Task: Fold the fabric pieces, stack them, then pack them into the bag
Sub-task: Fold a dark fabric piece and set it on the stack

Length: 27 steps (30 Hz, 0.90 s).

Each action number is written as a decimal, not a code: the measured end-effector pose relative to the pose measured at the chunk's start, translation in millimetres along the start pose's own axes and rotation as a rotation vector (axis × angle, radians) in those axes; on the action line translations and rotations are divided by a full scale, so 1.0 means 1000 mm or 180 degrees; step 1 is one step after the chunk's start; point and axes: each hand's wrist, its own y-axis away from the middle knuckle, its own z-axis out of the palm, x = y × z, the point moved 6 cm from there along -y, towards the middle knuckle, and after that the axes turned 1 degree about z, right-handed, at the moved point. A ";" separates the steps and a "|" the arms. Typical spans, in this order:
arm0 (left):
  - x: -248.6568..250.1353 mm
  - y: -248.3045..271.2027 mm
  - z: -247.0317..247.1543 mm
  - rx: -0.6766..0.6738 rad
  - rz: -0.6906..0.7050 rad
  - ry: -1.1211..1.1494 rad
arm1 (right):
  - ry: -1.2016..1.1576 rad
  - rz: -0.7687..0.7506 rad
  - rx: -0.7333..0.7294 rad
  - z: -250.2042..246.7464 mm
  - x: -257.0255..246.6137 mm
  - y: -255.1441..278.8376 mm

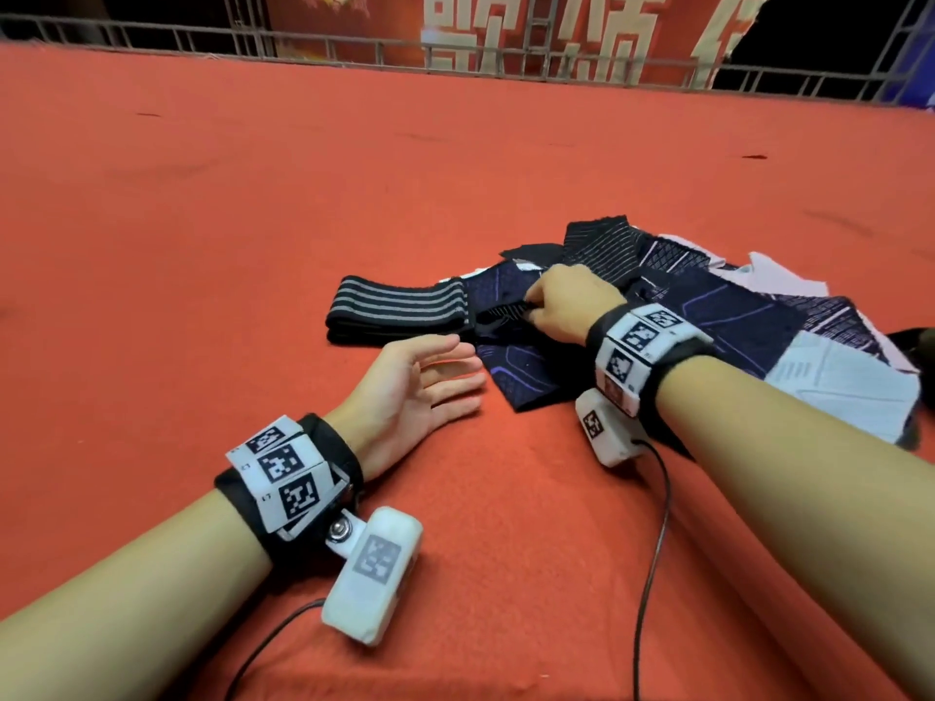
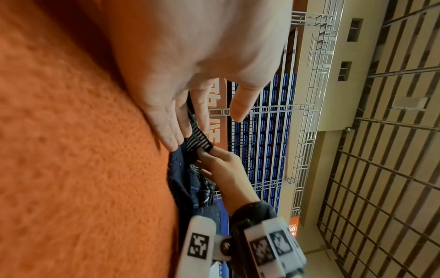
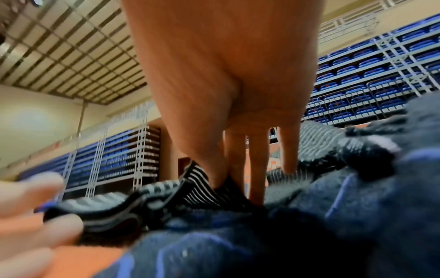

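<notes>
Surface: a red-orange carpet (image 1: 253,220) covers the whole work area; every piece of cloth lies on it.
Left hand: the left hand (image 1: 420,382) rests on its edge on the carpet, palm turned toward the right, fingers straight and held loosely together, gripping nothing. Its fingertips sit just beside the near edge of the cloth pile.
Folded piece: a black fabric piece with grey stripes (image 1: 399,313), folded into a flat band, lies just beyond the left hand at the left end of the pile.
Right hand: the right hand (image 1: 571,306) is lowered onto the pile, thumb and first finger pinching a thin-striped black fabric piece (image 3: 202,190); the other fingers (image 3: 258,169) point straight down onto the cloth.
Under the right hand: a navy fabric piece with purple lines (image 1: 531,366) lies spread flat, its near corner reaching toward the left fingertips.
Pile to the right: more unfolded dark patterned fabric pieces (image 1: 607,245) overlap, with pale grey-white pieces (image 1: 845,376) at the far right.
Bag: cannot tell where it is.
</notes>
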 end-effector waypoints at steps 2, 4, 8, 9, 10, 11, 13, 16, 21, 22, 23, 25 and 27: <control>-0.001 0.000 0.001 -0.0016 -0.0029 -0.0100 | -0.0396 0.0061 0.0207 -0.015 0.011 0.015; -0.003 0.001 0.005 -0.0147 -0.0136 -0.0177 | -0.1542 -0.0168 0.0271 -0.027 0.013 0.046; -0.013 0.004 0.020 -0.0654 -0.0519 -0.0276 | -0.3314 -0.1074 -0.1157 -0.016 -0.006 0.129; -0.015 0.007 0.024 -0.0722 -0.0562 -0.0459 | -0.3152 -0.1257 -0.1471 -0.009 -0.008 0.144; -0.018 0.009 0.027 -0.0775 -0.0551 -0.0721 | -0.3044 -0.1358 -0.1701 -0.002 -0.007 0.156; -0.021 0.009 0.030 -0.0798 -0.0484 -0.1047 | -0.3133 -0.1366 -0.1826 0.003 -0.002 0.160; -0.024 0.007 0.030 -0.0698 -0.0287 -0.1499 | -0.3650 -0.0998 -0.1795 0.006 0.010 0.157; -0.029 0.010 0.035 -0.0960 -0.0443 -0.1636 | -0.3496 -0.0366 -0.0728 0.003 0.038 0.134; -0.033 0.014 0.038 -0.1330 -0.0772 -0.1758 | -0.1970 -0.0635 0.0247 -0.002 0.065 0.127; -0.034 0.015 0.040 -0.1413 -0.0825 -0.1791 | -0.1761 -0.0764 -0.0029 0.003 0.063 0.129; -0.033 0.016 0.041 -0.1462 -0.0852 -0.1788 | -0.1625 -0.0860 -0.0354 0.009 0.061 0.132; -0.029 0.012 0.040 -0.1366 -0.0804 -0.1669 | -0.1516 -0.1010 -0.0735 0.014 0.057 0.135; -0.024 0.009 0.038 -0.1164 -0.0685 -0.1542 | -0.1541 -0.1054 -0.0585 0.010 0.058 0.136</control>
